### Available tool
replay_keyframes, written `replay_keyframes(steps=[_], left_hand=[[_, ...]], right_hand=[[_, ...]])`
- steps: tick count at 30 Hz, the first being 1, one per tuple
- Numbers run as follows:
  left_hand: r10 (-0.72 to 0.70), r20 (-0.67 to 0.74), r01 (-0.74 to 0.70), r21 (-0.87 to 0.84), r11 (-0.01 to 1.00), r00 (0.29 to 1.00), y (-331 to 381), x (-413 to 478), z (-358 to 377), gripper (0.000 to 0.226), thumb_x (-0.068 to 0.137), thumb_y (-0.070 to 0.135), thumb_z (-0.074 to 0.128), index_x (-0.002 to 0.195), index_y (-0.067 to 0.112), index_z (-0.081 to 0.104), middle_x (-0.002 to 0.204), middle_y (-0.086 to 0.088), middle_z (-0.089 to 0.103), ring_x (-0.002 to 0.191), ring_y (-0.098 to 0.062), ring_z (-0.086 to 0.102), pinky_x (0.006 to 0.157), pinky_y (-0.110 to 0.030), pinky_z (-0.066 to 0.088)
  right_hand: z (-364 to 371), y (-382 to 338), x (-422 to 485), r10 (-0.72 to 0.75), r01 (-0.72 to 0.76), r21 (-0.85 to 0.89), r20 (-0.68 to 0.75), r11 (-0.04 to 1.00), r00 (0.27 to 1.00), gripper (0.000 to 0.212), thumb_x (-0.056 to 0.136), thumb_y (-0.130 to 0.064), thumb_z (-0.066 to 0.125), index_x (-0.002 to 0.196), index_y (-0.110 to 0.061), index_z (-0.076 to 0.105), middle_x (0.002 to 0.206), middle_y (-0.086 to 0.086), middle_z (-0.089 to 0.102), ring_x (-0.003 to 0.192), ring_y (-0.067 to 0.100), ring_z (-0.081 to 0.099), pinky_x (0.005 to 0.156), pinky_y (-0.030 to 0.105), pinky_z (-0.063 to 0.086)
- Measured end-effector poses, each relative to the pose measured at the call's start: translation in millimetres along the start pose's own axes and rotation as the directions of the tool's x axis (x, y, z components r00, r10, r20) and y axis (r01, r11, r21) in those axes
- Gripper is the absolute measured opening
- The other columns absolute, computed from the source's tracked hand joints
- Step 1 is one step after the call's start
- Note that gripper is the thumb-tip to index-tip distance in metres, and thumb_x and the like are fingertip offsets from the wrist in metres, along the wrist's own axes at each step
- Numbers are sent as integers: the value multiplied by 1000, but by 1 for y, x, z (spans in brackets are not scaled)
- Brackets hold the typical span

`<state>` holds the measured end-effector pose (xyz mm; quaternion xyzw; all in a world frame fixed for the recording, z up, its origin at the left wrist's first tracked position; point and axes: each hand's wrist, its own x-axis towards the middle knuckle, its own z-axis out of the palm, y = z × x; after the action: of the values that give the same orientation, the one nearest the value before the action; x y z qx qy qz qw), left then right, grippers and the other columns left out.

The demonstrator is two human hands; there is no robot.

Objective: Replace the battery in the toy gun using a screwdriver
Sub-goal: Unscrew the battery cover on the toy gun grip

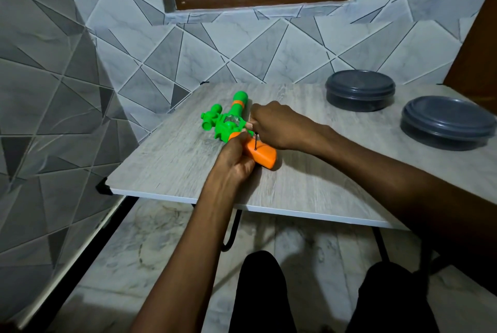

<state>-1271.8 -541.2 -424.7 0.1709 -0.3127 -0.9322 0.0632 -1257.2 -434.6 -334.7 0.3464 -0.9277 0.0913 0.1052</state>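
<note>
Head view is taken from above a grey wood-grain table (166, 171), and the scene is read from left to right. Tiled walls are seen at the far left. Next, the toy gun (228, 123) is laid flat near the middle of the table, its green barrel pointed away and its orange grip (265, 156) turned toward the person. The left hand (236, 160) is closed around the near side of the orange grip and pins it to the table. Just right of it, the right hand (277, 124) is curled shut around the screwdriver (255, 143), whose thin metal shaft is set nearly upright with its tip on the top face of the grip. Further right, two dark round lidded containers (360, 93) are stood well apart from the toy.

The toy is judged to be light, hollow and stiff plastic, with a smooth skin that is likely to slide or roll under downward pressure. It is best held at the chunky orange grip, close beside the screw, as is done now.

The screwdriver's handle is hidden inside the right fist. The screw and the outline of the battery cover cannot be made out, and no spare battery is seen. The right forearm is cut off at the frame edge.
</note>
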Motion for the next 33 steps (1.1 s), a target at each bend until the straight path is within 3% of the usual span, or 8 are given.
replay_keyframes(steps=[3,9,14,17,20,23,27,33], left_hand=[[-40,36,39,35,999,999,2,-6,1,25,103,7,38,120,7,57,116,-18,61,107,-27,60,111,-45,37],[-35,64,36,-5,999,997,0,1,-2,22,102,3,37,94,6,57,114,-18,57,107,-26,55,115,-47,31],[-45,95,42,37,998,994,2,-9,0,34,102,0,30,91,10,61,69,-11,72,67,-19,69,99,-43,42],[-56,86,51,61,997,995,2,-14,1,31,103,5,33,87,7,59,62,-10,71,55,-17,70,92,-43,44],[-58,67,56,35,998,996,2,-11,2,25,102,6,37,91,5,60,73,-13,72,76,-22,68,103,-42,43],[-39,30,38,11,999,999,1,-7,1,24,102,6,36,110,4,59,112,-19,64,105,-28,60,114,-45,32],[-30,-2,30,32,999,1000,1,-9,1,22,102,4,36,94,6,57,81,-15,66,77,-22,62,112,-46,34],[-6,7,6,16,1000,1000,1,-3,2,23,100,2,40,118,5,53,113,-18,55,100,-26,55,113,-48,34]], right_hand=[[5,-3,-6,12,-12,-6,-54,1000,998,42,101,-40,40,121,-4,45,120,26,55,107,44,54,71,37,32],[6,2,-6,-76,76,-17,3,997,997,22,82,-9,56,104,-8,52,109,16,60,100,38,57,69,37,41],[-1,3,-7,-140,134,57,121,989,983,30,84,-4,52,114,-4,53,115,17,52,105,33,51,83,40,41],[2,5,-5,-117,113,38,102,993,988,22,96,-20,45,110,-5,52,112,19,55,104,37,54,83,44,44],[4,5,-7,-26,25,-90,-8,996,1000,29,100,-32,40,112,-8,50,113,21,58,102,41,57,72,39,40],[3,5,-5,-38,39,-69,14,997,999,28,92,-20,49,118,-8,46,113,21,58,100,42,57,68,37,37],[-2,5,-3,-123,118,51,121,992,985,34,83,-6,57,115,-9,48,110,14,55,99,31,55,72,36,39],[-15,13,-5,-171,157,145,86,977,982,33,77,4,55,105,-14,56,89,0,51,85,22,50,76,38,45]])
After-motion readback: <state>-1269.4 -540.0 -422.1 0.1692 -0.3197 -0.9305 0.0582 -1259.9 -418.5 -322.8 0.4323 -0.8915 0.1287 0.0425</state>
